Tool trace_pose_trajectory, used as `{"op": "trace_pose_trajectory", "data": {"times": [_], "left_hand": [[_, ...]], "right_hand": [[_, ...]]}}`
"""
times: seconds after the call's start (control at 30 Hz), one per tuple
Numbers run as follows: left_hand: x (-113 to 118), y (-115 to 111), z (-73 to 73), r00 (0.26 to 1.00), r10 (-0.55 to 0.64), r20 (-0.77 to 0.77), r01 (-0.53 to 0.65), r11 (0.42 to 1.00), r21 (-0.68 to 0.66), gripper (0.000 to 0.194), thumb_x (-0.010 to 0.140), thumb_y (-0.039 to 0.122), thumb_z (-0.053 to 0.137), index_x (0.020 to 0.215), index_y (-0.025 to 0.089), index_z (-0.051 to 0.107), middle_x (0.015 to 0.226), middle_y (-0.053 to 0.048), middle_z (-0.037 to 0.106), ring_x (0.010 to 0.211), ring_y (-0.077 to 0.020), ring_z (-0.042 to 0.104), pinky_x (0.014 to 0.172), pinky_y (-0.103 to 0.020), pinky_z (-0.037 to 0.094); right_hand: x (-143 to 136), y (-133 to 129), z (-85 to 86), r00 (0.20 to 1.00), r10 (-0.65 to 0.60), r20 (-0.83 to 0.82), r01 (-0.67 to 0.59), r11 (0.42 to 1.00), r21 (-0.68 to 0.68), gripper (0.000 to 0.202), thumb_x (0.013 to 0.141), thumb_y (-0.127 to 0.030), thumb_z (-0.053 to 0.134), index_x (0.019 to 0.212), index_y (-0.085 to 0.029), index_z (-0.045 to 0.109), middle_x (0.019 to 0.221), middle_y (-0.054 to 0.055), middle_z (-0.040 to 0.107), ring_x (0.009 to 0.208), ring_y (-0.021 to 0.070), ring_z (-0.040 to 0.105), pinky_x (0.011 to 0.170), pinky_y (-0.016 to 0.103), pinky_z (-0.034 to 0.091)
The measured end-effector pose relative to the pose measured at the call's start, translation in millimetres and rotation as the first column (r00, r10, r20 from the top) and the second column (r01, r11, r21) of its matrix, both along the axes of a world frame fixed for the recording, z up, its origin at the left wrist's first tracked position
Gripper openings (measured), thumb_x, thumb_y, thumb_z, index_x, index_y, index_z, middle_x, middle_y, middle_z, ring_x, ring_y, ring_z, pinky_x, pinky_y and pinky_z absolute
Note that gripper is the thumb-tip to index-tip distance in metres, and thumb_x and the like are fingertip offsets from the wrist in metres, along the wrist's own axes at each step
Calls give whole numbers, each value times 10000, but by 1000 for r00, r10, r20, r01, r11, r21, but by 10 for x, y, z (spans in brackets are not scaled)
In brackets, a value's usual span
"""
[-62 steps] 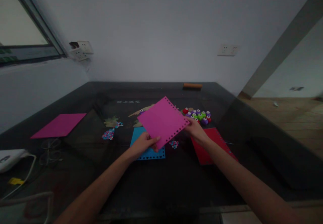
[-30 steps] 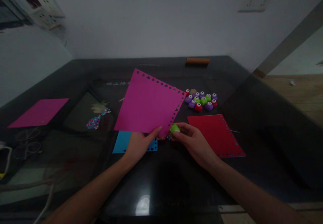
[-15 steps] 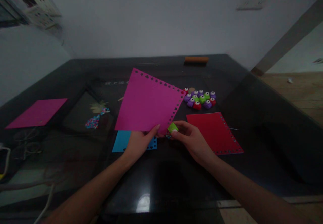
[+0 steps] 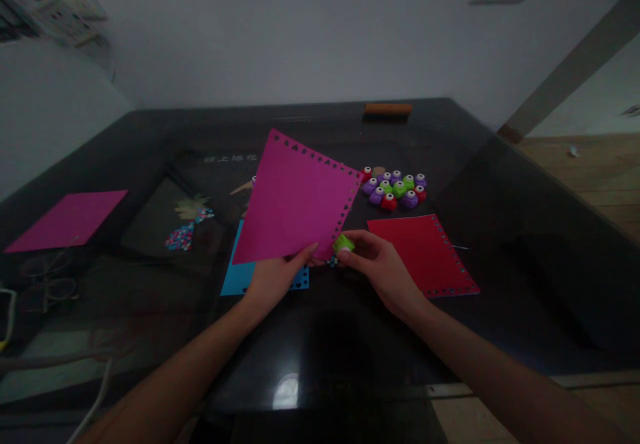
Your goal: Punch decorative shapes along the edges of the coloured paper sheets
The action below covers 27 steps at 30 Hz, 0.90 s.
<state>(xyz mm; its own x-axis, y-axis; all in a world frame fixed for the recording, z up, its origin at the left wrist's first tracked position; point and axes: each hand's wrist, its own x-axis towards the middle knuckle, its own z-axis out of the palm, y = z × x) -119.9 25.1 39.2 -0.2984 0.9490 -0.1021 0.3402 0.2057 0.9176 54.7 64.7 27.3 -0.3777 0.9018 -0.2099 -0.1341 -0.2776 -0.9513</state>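
Now, green punch (image 4: 343,243) in right hand (image 4: 384,264).

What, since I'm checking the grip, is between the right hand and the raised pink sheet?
In the head view, a green punch sits between the right hand and the raised pink sheet.

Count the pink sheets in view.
2: a held sheet in the left hand, and a flat sheet on the table, far left. Any stacked beneath may be hidden.
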Motion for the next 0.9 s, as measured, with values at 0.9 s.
{"op": "trace_pose_trajectory", "data": {"times": [0.9], "left_hand": [[60,35,-54,986,-73,147,65,996,59,82,694,268,658,679,188,653,590,-10,697,568,-183,659,616,-293,534]], "right_hand": [[-14,-17,-29,993,63,96,-70,996,64,287,586,-296,780,825,-207,648,803,2,661,762,172,602,712,322,466]]}}
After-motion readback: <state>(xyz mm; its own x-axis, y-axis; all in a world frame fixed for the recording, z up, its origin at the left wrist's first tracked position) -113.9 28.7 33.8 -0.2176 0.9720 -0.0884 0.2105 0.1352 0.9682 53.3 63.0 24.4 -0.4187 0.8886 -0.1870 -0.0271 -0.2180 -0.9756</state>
